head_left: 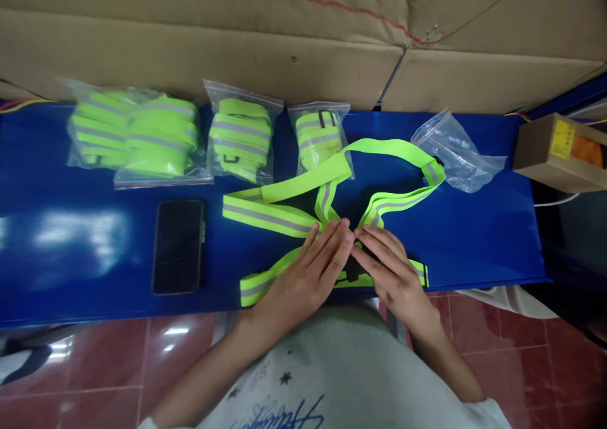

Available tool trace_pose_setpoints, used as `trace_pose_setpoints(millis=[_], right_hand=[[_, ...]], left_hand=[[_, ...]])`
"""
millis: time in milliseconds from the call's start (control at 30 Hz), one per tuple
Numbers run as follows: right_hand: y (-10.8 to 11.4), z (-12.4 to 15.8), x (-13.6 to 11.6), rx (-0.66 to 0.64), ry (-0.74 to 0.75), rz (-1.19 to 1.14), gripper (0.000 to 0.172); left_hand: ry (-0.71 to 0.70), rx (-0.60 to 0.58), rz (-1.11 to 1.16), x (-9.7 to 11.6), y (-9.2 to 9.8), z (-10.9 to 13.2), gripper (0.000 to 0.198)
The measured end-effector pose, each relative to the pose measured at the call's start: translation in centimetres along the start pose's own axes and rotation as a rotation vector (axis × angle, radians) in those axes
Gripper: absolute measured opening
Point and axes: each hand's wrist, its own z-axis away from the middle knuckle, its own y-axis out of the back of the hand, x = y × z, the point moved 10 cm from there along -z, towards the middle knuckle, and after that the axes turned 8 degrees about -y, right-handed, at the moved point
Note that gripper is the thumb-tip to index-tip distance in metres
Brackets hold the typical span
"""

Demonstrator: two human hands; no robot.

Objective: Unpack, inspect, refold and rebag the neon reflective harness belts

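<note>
A neon-yellow reflective strap harness (284,195) with grey stripes lies spread on the blue table (85,239). My left hand (310,271) rests flat on the crossing straps, fingers stretched out together. My right hand (391,267) lies flat beside it, fingertips nearly touching the left ones, pressing down on the straps near the table's front edge. Neither hand grips anything.
Several clear bags with folded neon straps (161,138) (241,131) (318,135) line the back of the table. An empty clear bag (455,154) lies at the right. A black phone (177,245) lies left of the harness. A cardboard box (554,154) sits at far right; cardboard sheets stand behind.
</note>
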Motion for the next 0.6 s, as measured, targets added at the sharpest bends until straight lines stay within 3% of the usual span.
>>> trace_pose_setpoints(millis=[167,433,600], right_hand=[[-1.0,-0.2,-0.9,-0.039,0.011,0.028,0.05],[-0.6,-0.7,-1.8,-0.072,0.072,0.202,0.046],[-0.8,-0.6,-0.8,-0.053,0.027,0.248,0.05]], left_hand=[[0.045,0.006,0.031,-0.1,-0.2,-0.2,0.073],[0.1,-0.029,0.159,-0.5,-0.2,-0.1,0.081],[0.158,-0.084,-0.007,-1.2,-0.4,0.8,0.082]])
